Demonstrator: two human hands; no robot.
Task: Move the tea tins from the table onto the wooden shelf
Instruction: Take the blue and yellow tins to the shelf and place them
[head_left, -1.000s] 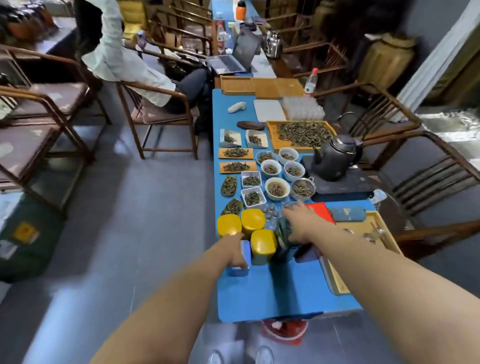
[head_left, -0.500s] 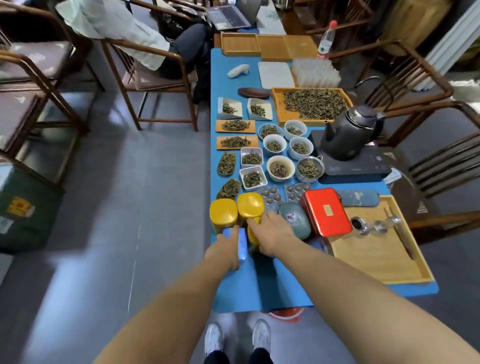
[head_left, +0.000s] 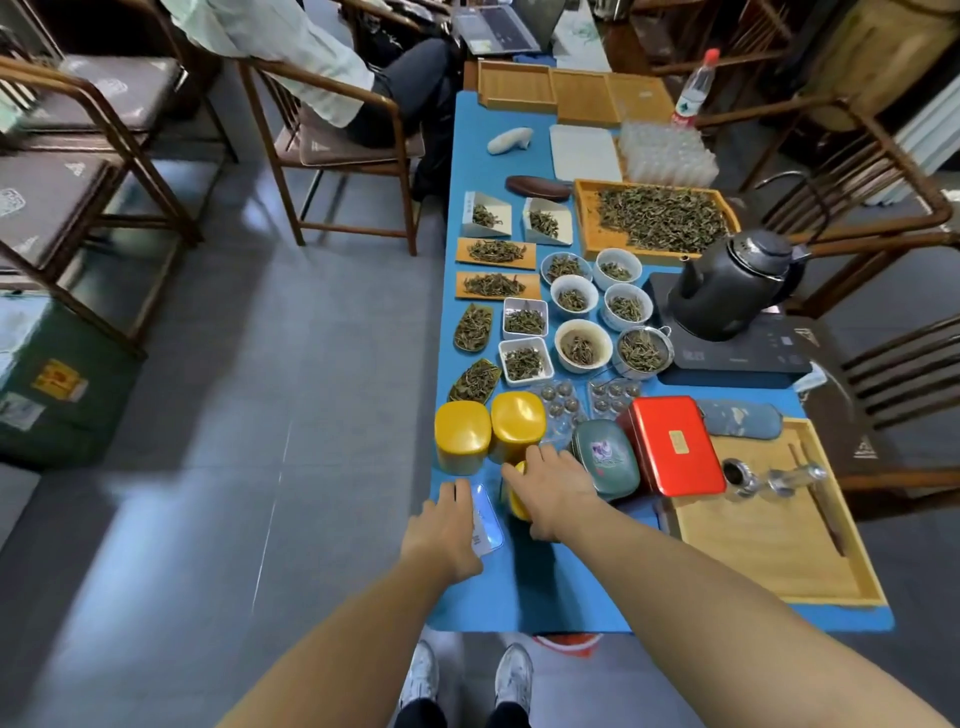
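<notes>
Two yellow tea tins (head_left: 462, 434) (head_left: 518, 423) stand side by side near the front left of the blue table (head_left: 571, 597). A third yellow tin (head_left: 517, 501) sits just in front of them, mostly covered by my right hand (head_left: 558, 491), whose fingers curl over its top. My left hand (head_left: 447, 525) grips a small blue tin (head_left: 488, 517) from its left side. A green oval tin (head_left: 605, 460) and a red rectangular tin (head_left: 670, 444) lie to the right. No wooden shelf is in view.
Bowls and trays of loose tea (head_left: 576, 299) fill the table's middle. A black kettle (head_left: 732, 283) stands on a hotplate at the right. A wooden tray (head_left: 769, 545) lies front right. Wooden chairs (head_left: 332, 150) flank the table, one with a seated person.
My right hand left the green tin and settled on the nearest yellow tin. My left hand stayed on the blue tin. The view tilted down and closer.
</notes>
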